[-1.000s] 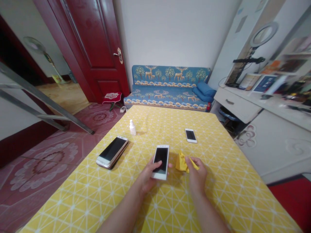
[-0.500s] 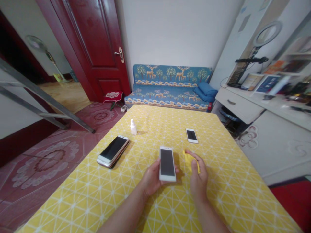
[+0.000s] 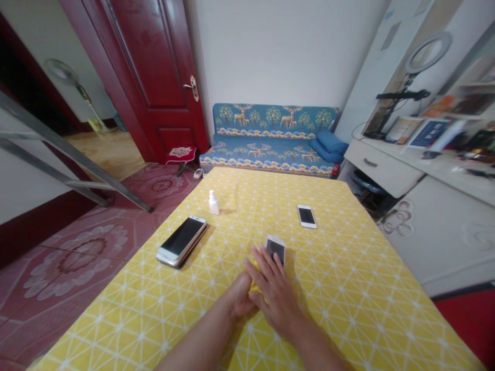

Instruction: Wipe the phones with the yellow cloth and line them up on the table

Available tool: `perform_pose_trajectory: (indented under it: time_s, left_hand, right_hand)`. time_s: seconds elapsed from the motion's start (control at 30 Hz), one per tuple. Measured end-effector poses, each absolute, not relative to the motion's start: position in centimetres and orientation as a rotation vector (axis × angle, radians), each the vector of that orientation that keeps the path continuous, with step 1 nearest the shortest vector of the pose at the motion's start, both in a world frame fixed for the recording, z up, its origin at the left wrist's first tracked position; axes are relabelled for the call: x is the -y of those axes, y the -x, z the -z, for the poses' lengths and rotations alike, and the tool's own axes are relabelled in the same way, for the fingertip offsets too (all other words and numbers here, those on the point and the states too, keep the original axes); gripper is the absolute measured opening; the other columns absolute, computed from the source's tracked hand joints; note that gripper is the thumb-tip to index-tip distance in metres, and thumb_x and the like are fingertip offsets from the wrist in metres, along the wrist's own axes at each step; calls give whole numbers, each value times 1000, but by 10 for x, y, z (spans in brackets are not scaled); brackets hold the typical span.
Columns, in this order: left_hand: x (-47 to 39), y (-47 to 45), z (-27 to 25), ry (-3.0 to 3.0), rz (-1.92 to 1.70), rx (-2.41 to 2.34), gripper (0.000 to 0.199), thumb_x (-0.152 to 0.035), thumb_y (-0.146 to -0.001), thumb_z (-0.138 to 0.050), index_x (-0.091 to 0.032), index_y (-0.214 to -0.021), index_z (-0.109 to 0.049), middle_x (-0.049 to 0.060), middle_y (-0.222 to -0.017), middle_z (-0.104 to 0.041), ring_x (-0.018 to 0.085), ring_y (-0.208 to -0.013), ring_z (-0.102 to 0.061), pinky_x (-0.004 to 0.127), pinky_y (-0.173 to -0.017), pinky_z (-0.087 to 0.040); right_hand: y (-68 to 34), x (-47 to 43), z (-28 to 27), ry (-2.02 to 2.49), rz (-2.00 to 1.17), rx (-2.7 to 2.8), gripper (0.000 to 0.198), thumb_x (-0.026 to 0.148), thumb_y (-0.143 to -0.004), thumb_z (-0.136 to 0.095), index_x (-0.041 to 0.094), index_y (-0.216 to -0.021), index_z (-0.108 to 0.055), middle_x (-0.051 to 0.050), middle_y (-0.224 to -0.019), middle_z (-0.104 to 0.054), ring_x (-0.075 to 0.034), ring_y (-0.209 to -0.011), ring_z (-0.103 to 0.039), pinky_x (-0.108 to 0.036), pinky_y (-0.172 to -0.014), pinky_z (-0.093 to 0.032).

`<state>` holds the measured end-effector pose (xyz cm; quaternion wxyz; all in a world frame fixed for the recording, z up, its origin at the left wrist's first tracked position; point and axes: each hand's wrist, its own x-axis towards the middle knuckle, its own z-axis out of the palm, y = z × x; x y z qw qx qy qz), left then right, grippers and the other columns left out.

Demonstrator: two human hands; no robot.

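A white smartphone (image 3: 275, 247) with a dark screen is held over the table, tilted slightly, its lower part hidden behind my hands. My left hand (image 3: 242, 296) grips it from the left side. Across the phone's front and left edge lies my right hand (image 3: 273, 291), fingers extended toward the upper left. Bits of a yellow cloth (image 3: 254, 264) show beneath my right fingers, between the two hands; most of it is covered. To the right, another white smartphone (image 3: 307, 216) rests on the table. On the left is a stack of smartphones (image 3: 182, 241), with a white spray bottle (image 3: 214, 204) behind it.
The table (image 3: 348, 319) has a yellow patterned cover. Past its far edge stands a blue sofa (image 3: 263, 147). A white cabinet (image 3: 429, 221) is at the right, a metal ladder (image 3: 88, 178) at the left, and a red stool (image 3: 181, 153) near the door (image 3: 154, 67).
My right hand has moved left with the yellow cloth, from beside the phone onto its front and left edge. The phone has shifted slightly right in my left hand.
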<state>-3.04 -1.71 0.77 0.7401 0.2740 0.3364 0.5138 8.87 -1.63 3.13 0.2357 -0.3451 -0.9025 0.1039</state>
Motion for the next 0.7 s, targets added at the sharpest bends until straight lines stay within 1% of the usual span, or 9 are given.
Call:
perform_pose_trajectory:
  time_s: [0.1,0.17,0.27,0.37,0.47,0.53,0.6,0.63,0.7]
  left_hand:
    - [14,29,-15,-549,-927,-638,36,-43,-81,-59,-15,-101,-69,12,-101,-71,31,-112,-59,43,-94,-44]
    - [14,29,-19,-527,-881,-601,34,-41,-81,-59,-15,-103,-68,11,-100,-71,28,-111,-59,37,-92,-44]
    - [15,29,-22,-529,-846,-582,37,-42,-83,-58,-16,-109,-66,12,-107,-69,25,-107,-61,35,-87,-46]
    - [16,28,-24,-516,-823,-566,39,-43,-84,-56,-16,-112,-64,12,-110,-68,23,-100,-62,34,-84,-47]
    - [16,26,-23,-472,-845,-563,36,-39,-84,-56,-16,-111,-64,10,-103,-69,20,-89,-64,31,-78,-48]
    - [15,25,-20,-422,-878,-570,31,-34,-83,-58,-14,-105,-65,9,-95,-69,18,-81,-64,28,-73,-48]
    - [14,25,-18,-344,-919,-572,22,-27,-82,-59,-11,-94,-67,8,-86,-68,15,-76,-63,24,-69,-47]
    - [14,26,-17,-303,-937,-569,17,-23,-82,-58,-9,-88,-66,8,-82,-66,14,-73,-62,22,-67,-47]
    - [13,28,-16,-242,-966,-560,14,-17,-83,-54,-8,-82,-65,6,-75,-63,10,-68,-59,16,-58,-44]
  right_hand:
    - [-95,10,-27,1065,-229,2389,60,37,-97,-36,27,-151,-11,-4,-158,-12,-29,-145,-7,-57,-114,-17]
    - [-97,6,-24,1124,-186,2344,58,31,-97,-33,26,-151,-11,-4,-158,-13,-27,-145,-7,-55,-114,-17]
    - [-97,1,-19,1184,-124,2266,56,27,-97,-30,25,-151,-14,-5,-157,-15,-28,-145,-8,-55,-113,-17]
    - [-97,-1,-14,1207,-86,2152,54,27,-97,-30,22,-150,-18,-8,-156,-20,-29,-144,-12,-57,-112,-17]
    - [-100,3,-14,1142,-74,2007,54,31,-95,-36,17,-146,-25,-13,-153,-26,-31,-141,-21,-57,-111,-20]
    - [-102,7,-18,1043,-74,1959,50,36,-93,-41,16,-139,-37,-15,-144,-38,-32,-134,-33,-58,-109,-23]
    - [-103,12,-23,934,-82,1983,41,42,-89,-49,18,-123,-51,-14,-127,-53,-32,-120,-46,-57,-104,-29]
    - [-102,14,-24,891,-91,2011,34,41,-87,-54,20,-114,-56,-12,-117,-58,-30,-111,-51,-54,-99,-34]
    - [-99,16,-26,845,-130,2056,19,34,-85,-60,21,-99,-59,-7,-100,-61,-25,-95,-55,-46,-87,-41]
